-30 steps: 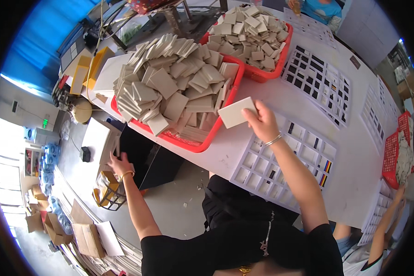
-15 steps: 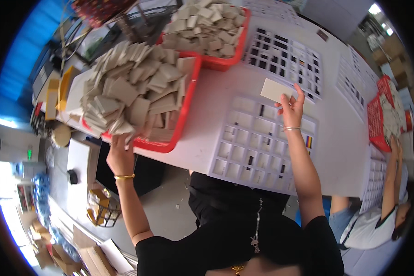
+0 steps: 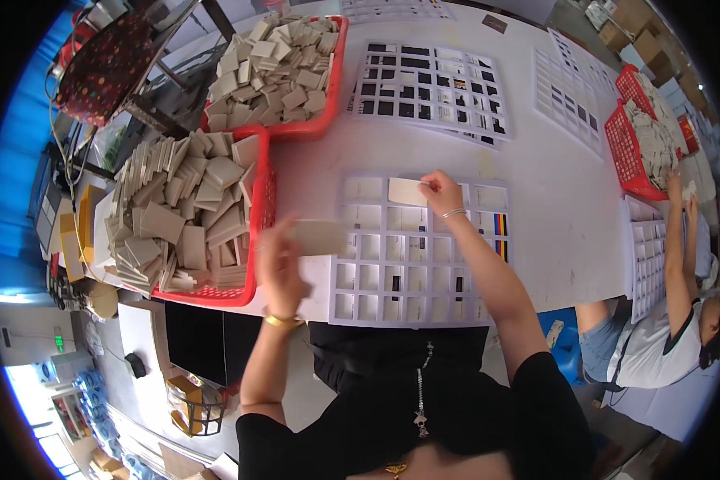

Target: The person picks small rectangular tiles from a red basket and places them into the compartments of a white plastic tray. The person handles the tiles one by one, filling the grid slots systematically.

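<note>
My right hand (image 3: 442,194) pinches the edge of a cream rectangular tile (image 3: 407,192). That tile lies at or just over a compartment in the far row of a white gridded sample board (image 3: 338,268). Smeared by motion, my left hand (image 3: 278,268) has a greyish-beige tile (image 3: 322,238) at its fingers, between the basket and the board's left side. Left of it, a red plastic basket (image 3: 266,204) is heaped with similar beige tiles (image 3: 162,222). Many of the board's compartments show white bottoms, and a few have dark marks.
Behind stands a second red basket (image 3: 341,60) full of tiles. Another gridded board (image 3: 434,84) with dark pieces lies farther back on the white table (image 3: 552,232). At the right, a co-worker's hands (image 3: 682,192) are beside a red basket (image 3: 626,144).
My left hand has come away from the tile heap and moved right, carrying a tile. My right hand has brought its cream tile left and down to the board's far row. The view has shifted.
</note>
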The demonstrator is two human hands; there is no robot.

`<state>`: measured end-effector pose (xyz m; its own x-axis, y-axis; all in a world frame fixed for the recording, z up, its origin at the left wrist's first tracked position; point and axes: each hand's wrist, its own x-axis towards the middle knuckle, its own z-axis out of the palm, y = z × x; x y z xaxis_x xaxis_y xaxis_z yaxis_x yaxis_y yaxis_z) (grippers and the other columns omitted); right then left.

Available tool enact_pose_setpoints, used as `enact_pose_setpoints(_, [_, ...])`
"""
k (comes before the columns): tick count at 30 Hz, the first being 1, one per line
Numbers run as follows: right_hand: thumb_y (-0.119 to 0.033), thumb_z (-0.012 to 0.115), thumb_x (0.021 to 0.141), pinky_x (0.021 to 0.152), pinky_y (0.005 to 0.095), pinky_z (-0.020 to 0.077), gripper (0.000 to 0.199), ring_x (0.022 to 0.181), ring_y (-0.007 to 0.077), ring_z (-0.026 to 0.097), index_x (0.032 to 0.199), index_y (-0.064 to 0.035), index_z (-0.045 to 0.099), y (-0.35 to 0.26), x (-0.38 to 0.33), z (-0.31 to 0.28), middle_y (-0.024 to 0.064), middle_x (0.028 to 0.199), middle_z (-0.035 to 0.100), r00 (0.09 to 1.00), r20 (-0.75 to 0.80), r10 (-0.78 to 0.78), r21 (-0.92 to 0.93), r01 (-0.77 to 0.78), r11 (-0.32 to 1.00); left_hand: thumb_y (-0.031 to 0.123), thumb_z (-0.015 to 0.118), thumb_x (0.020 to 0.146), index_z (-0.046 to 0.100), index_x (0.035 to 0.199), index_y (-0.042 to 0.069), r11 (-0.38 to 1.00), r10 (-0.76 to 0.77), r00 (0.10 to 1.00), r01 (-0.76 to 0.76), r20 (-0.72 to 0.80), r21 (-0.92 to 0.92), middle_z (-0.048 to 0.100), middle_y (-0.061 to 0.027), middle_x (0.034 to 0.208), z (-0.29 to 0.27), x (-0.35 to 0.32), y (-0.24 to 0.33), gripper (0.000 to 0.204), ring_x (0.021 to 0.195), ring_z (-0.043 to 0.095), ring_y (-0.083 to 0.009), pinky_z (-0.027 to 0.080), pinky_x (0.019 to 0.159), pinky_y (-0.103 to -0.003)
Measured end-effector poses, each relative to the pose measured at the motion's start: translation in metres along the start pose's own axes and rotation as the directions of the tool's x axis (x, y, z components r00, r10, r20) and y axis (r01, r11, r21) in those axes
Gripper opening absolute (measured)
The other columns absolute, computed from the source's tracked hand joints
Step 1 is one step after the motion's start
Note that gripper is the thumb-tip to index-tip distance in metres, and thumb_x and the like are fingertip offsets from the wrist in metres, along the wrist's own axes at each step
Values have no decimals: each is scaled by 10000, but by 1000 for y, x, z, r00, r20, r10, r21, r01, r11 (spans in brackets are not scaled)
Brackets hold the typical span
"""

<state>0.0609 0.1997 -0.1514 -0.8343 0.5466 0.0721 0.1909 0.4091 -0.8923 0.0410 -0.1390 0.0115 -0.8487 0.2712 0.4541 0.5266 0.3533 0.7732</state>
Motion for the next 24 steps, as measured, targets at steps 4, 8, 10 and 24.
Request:
enact_pose_setpoints(4, [-169, 711, 745, 697, 342, 509, 150, 747, 244, 632, 877, -128, 656, -16, 7, 1, 67, 792, 641, 997, 64, 34, -180, -22, 983, 47, 584, 843, 556, 1181, 108, 984, -165, 940, 180, 300, -22, 590, -63, 761, 85, 2, -42, 345, 631, 562, -167, 446, 567, -296])
enact_pose_setpoints(8, [-135, 719, 720, 723, 374, 506, 162, 820, 278, 614, 867, -120, 652, -9, 9, 2, 71, 902, 606, 974, 39, -224, -353, 223, 909, 114, 608, 836, 561, 1135, 103, 962, -270, 841, 261, 470, 87, 614, -80, 770, 137, 10, -70, 303, 596, 590, -201, 473, 584, -328])
enact_pose_setpoints(10, [-110, 719, 707, 733, 397, 502, 162, 847, 293, 600, 853, -114, 647, -8, 6, 4, 72, 943, 586, 966, 31, -257, -325, 252, 911, 118, 627, 813, 560, 1114, 93, 961, -276, 819, 244, 503, 130, 621, -86, 764, 154, 18, -71, 309, 608, 602, -209, 486, 600, -342])
enact_pose_setpoints(24, [-102, 660, 731, 772, 383, 405, 76, 897, 217, 567, 785, -152, 641, -20, -4, -17, 3, 842, 613, 880, 288, -378, -518, 475, 712, 87, 569, 830, 625, 972, 118, 920, -33, 687, -262, 726, 290, 573, -53, 1079, 178, 10, -56, 156, 774, 639, -283, 532, 664, -390])
